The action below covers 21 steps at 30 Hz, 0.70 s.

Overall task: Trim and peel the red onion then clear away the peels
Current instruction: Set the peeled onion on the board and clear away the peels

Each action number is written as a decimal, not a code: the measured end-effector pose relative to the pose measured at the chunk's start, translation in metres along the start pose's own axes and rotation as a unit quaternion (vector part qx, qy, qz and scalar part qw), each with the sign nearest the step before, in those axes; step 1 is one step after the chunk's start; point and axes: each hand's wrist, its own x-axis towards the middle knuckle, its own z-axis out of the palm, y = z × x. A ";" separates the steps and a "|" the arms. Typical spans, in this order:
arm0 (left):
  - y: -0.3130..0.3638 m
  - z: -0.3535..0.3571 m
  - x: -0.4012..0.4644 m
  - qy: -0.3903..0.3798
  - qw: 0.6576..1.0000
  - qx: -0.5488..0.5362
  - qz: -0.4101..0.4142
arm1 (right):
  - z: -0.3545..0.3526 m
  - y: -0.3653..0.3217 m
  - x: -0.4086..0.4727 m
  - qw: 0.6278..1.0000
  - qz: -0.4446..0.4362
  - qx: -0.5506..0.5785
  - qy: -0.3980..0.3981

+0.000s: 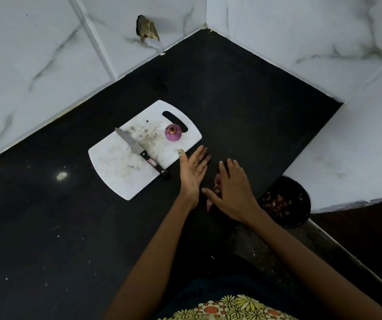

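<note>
The left hand (pixel 193 168) is being held flat on the black tabletop (pixel 46 227), fingers straight and close together, thumb tip resting on the near edge of the white cutting board (pixel 120 162). The right hand (pixel 231 190) is being laid palm down just beside it, fingers extended and slightly spread, with nothing gripped. A small heap of red onion peels (pixel 216 182) is being enclosed between the two hands; part of the heap is being covered by the right palm, and one scrap (pixel 209 204) is lying near the right thumb.

The peeled red onion (pixel 173 132) is being left standing on the cutting board, beyond the left hand's fingertips, beside the board's handle slot, with one trimmed end facing up. A black-handled kitchen knife (pixel 139 151) is lying diagonally across the board, to the left of the left hand, its handle end overhanging the board's near edge.

A dark round bin (pixel 300 215) holding onion peels is being seen below the tabletop edge, to the right of the right wrist.
</note>
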 end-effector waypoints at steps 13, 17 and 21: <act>0.003 -0.006 0.002 -0.009 1.000 -0.023 -0.015 | 0.029 -0.033 -0.042 0.974 -0.160 -0.084 0.138; 0.004 -0.006 0.001 -0.007 1.000 -0.022 -0.016 | 0.028 -0.006 -0.040 0.954 -0.232 -0.018 0.191; 0.003 -0.008 0.002 -0.006 0.999 -0.029 -0.018 | 0.026 0.000 -0.021 0.947 -0.233 0.035 0.219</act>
